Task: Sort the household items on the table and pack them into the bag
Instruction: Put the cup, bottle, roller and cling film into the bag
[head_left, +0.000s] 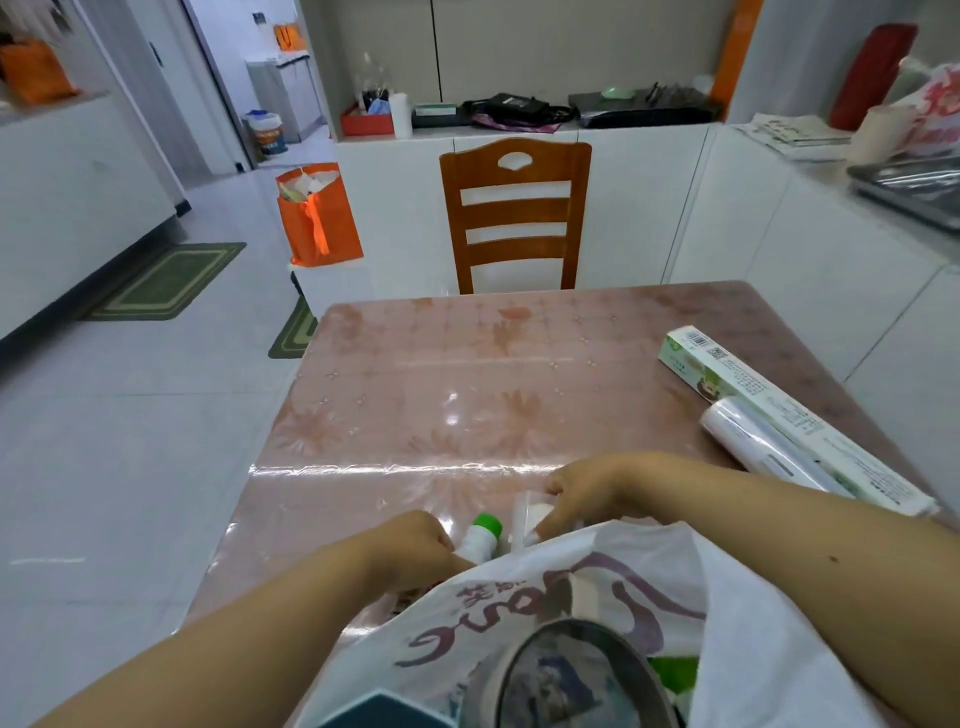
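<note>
Both bare forearms reach forward, converging. Left hand (415, 545): fingers curled tight, grip closed on something unclear. Right hand (587, 493): fingers bent downward, pinching.

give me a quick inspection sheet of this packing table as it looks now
surface: table under a glossy floral cover, mostly bare.
job's things: white plastic bag at the near edge; green-capped bottle at its mouth; long box and white roll lying side by side at the right.
clutter: nothing seen.
grips: left hand curled at the bag's edge; right hand pinches a small clear packet.
cables: nothing seen on the table.
surroundings: wooden chair, orange bag on the floor.
</note>
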